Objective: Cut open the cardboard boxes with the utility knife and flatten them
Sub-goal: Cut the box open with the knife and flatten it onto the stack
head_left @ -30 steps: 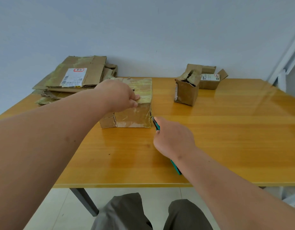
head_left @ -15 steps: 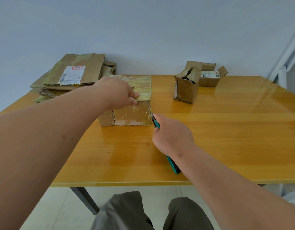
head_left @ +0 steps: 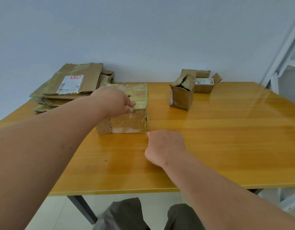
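Now, left hand (head_left: 115, 101) pressing down on the taped box (head_left: 132, 117), fingers (head_left: 131, 103) laid over its top near edge, thumb just below on the front face. Right hand (head_left: 163, 146) curled into a fist just off the box's near right corner, on the desk (head_left: 226, 138); knife not visible here, so cannot tell what those fingers hold. Looks like the corner seam being slit, with the tear showing just beyond the right knuckles. Next: finishing that seam, then pushing the box flat. Flattened stack (head_left: 72, 83) beyond the left fingers; two small boxes (head_left: 190, 90) well beyond the right, uncut.
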The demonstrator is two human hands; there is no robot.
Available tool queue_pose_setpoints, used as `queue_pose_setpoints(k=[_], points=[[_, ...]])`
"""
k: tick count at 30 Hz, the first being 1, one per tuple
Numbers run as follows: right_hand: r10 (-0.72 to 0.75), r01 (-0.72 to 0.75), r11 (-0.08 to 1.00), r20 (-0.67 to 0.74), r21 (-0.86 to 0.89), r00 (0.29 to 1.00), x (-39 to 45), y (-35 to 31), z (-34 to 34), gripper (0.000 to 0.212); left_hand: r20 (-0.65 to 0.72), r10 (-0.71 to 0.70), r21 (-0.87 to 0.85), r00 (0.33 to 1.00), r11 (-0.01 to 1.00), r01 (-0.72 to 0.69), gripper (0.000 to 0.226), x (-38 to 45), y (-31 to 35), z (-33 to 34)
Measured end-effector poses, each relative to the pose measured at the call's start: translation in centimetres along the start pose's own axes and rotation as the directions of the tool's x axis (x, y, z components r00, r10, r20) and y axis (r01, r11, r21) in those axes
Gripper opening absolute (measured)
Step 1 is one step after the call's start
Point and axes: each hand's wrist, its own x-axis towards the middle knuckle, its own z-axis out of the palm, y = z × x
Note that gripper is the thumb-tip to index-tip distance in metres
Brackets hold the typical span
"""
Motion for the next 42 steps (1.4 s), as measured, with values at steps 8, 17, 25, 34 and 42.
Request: queue_pose_setpoints(k=[8, 17, 25, 34, 42], points=[[0.048, -0.042, 0.987, -0.034, 0.157, 0.998, -0.1, 1.3, 0.0, 0.016, 0.01, -0.008, 0.028, 1.0, 1.0, 0.008, 0.043, -0.1, 0.1, 0.0], [0.01, 0.023, 0.987, -0.207, 0.159, 0.978, 0.4, 1.4, 0.6, 0.009, 0.015, -0.002, 0.029, 1.0, 1.0, 0.001, 0.043, 0.0, 0.1, -0.1], [-0.013, 0.052, 0.984, -0.223, 0.169, 0.975, 0.2, 1.6, 0.6, 0.015, -0.002, 0.001, 0.005, 1.0, 1.0, -0.001, 0.043, 0.0, 0.1, 0.0], [-0.002, 0.049, 0.979, -0.229, 0.2, 0.974, 0.2, 1.5, 0.5, 0.018, 0.006, -0.003, 0.01, 1.0, 1.0, 0.003, 0.044, 0.1, 0.1, -0.1], [0.01, 0.029, 0.973, -0.167, 0.229, 0.986, -0.2, 1.5, 0.0, 0.006, 0.01, 0.001, 0.017, 1.0, 1.0, -0.002, 0.044, 0.2, 0.1, 0.0]])
